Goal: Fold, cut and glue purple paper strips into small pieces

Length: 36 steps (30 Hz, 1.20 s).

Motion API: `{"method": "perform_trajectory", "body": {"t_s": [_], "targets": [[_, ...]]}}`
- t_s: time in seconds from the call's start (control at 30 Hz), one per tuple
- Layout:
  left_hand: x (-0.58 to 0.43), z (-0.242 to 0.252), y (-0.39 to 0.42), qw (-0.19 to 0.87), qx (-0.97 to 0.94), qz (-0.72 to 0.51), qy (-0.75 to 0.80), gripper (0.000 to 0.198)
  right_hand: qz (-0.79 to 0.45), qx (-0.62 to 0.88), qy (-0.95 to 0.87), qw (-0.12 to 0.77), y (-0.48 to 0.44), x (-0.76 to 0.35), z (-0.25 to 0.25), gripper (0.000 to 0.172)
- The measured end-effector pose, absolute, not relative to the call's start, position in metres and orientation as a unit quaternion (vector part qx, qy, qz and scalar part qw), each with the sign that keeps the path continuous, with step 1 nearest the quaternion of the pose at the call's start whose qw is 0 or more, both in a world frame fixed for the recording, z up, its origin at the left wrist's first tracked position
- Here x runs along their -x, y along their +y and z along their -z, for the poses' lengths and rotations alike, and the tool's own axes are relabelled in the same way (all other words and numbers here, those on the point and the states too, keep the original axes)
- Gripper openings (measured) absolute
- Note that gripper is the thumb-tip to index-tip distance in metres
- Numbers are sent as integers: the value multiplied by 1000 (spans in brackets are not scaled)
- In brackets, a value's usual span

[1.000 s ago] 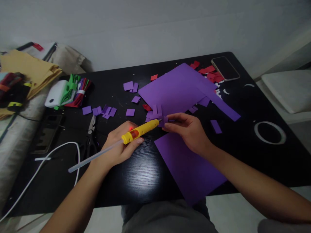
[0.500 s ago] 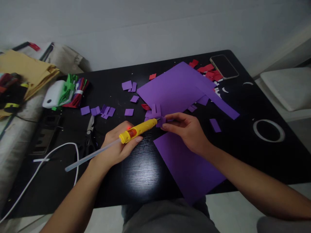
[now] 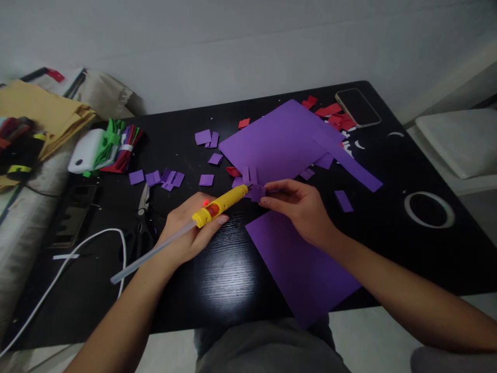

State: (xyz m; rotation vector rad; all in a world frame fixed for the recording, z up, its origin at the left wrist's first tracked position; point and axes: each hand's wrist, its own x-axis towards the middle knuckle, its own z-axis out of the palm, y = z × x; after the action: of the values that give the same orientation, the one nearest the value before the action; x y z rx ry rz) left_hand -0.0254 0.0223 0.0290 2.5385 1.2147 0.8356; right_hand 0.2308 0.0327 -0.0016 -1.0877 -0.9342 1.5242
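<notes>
left hand (image 3: 185, 235) clamped on yellow glue gun (image 3: 219, 205), nozzle touching purple paper piece (image 3: 256, 192) | right hand (image 3: 298, 207) pinching that piece just above black counter (image 3: 225, 280) | scissors (image 3: 143, 217) lying near left hand

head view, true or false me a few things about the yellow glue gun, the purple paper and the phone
1. The left hand holds the yellow pen-shaped glue gun. True.
2. The right hand grips a red marker. False: it pinches a small purple paper piece.
3. The glue gun's tip sits at that paper piece. True.
4. The dark smartphone lies on the large purple paper sheet. False: it lies on the black wooden table, beside red paper scraps.
</notes>
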Motion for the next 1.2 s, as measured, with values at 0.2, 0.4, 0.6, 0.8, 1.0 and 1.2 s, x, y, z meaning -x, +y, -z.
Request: {"method": "perform_trajectory", "body": {"t_s": [0.2, 0.4, 0.6, 0.8, 1.0, 1.2], "targets": [[29, -29, 22, 141, -869, -290, 376, 6, -636, 459, -351, 512, 36, -233, 6, 33], [28, -29, 22, 162, -880, -265, 360, 9, -654, 440, -338, 514, 36, -233, 7, 32], [28, -28, 23, 138, -885, -261, 361, 13, -644, 445, -348, 517, 36, -234, 7, 31], [27, -28, 23, 128, -885, -260, 364, 15, -641, 448, -352, 514, 36, -233, 5, 32], [27, -29, 23, 136, -883, -262, 365, 15, -635, 449, -356, 518, 36, -234, 5, 31], [28, -29, 23, 151, -868, -254, 398, 14, -621, 463, -363, 519, 37, -236, 4, 31]]}}
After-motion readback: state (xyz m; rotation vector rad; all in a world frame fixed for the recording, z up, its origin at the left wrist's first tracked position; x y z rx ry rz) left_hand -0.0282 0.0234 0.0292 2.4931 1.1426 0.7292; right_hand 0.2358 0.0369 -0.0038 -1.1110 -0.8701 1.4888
